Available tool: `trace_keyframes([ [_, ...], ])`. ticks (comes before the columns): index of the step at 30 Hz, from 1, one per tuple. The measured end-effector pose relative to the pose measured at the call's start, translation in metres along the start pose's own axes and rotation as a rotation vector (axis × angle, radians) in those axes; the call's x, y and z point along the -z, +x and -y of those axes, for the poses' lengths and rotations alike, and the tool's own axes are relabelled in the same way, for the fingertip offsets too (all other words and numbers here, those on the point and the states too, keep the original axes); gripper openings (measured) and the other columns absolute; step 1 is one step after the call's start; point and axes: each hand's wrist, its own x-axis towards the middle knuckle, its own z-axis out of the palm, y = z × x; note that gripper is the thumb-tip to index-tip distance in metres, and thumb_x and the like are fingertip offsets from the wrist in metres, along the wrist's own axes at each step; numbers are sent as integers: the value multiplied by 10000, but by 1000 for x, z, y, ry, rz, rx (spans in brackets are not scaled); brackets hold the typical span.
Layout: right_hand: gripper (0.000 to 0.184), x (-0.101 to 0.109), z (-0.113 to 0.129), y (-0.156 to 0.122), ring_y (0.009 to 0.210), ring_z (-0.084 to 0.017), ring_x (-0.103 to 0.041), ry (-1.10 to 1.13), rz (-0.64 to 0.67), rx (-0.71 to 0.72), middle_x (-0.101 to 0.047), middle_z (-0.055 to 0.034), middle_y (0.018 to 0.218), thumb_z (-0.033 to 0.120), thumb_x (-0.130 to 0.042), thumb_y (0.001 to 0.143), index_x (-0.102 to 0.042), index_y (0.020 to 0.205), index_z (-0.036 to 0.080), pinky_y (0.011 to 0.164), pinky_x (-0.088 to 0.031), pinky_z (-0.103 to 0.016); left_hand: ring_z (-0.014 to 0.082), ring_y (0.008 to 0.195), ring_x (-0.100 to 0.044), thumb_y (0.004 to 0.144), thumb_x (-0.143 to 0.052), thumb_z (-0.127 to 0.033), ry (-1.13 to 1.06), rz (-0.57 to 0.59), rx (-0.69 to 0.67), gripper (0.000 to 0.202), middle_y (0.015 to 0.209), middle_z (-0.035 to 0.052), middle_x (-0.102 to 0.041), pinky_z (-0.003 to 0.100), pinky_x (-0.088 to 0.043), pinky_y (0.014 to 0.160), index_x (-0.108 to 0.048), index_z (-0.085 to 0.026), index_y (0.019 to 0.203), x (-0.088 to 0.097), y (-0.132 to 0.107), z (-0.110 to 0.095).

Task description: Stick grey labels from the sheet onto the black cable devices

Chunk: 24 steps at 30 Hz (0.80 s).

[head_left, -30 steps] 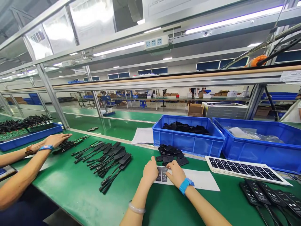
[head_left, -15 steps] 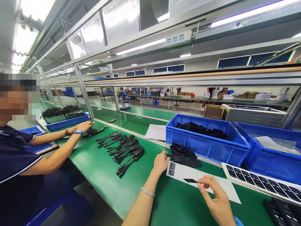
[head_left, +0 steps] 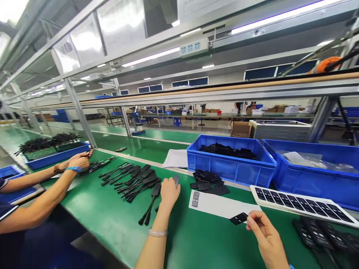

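My right hand [head_left: 266,235] pinches a black label [head_left: 239,218] with small white print between thumb and fingers. This label hangs over the front edge of a white backing strip [head_left: 221,203], which still carries one grey printed label [head_left: 195,199] at its left end. My left hand [head_left: 169,193] is closed over the green bench, fingers curled, with a small greyish see-through piece of film [head_left: 176,179] at the fingertips. Just left of it lies a black box with a forked cable [head_left: 156,189], at the end of a row of similar cabled boxes [head_left: 134,177].
Flat black pieces [head_left: 207,181] lie before a blue bin [head_left: 232,168] of black parts. Another blue bin [head_left: 314,179] holds plastic bags. Label sheets [head_left: 297,203] and labelled black boxes [head_left: 316,233] are at right. A co-worker's hands [head_left: 80,160] handle cables at left.
My left hand has moved left from the backing strip to the row of cabled boxes. My right hand keeps the label, now turned to show its print. The view has swung right.
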Motion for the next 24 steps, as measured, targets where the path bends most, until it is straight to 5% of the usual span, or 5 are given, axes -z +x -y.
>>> trace_keyframes([
  [4,282,-1,7,-1,586,-139,-505,78,-2,-32,-496,31,668,514,-560,863,-530,825,236,585,-439,-259,206,776,-617,829,-574,-336,-296,343,-190,255,846,48,-612,324,-479,706,-513,-183,1025,-27,-35,-38],
  [7,294,1,13,-1,549,-119,-472,138,7,-68,-462,43,645,515,-557,871,-513,812,230,555,-411,-251,141,565,-570,814,-563,-393,-512,630,-205,315,679,-20,-578,250,-455,527,-471,-187,1033,-48,-70,-57],
  [14,335,5,21,6,473,-69,-404,207,18,-187,-439,60,655,505,-659,803,-508,766,209,455,-333,-215,141,720,-661,682,-667,-222,-1022,1108,23,473,872,65,-674,284,-518,704,-444,-150,1093,-59,-122,-70],
  [24,386,6,26,7,478,-75,-372,177,92,-262,-477,44,634,541,-701,742,-560,781,183,427,-313,-210,194,814,-709,620,-638,-67,-1052,1309,66,562,974,102,-708,317,-538,748,-465,-157,1146,-55,-132,-73],
])
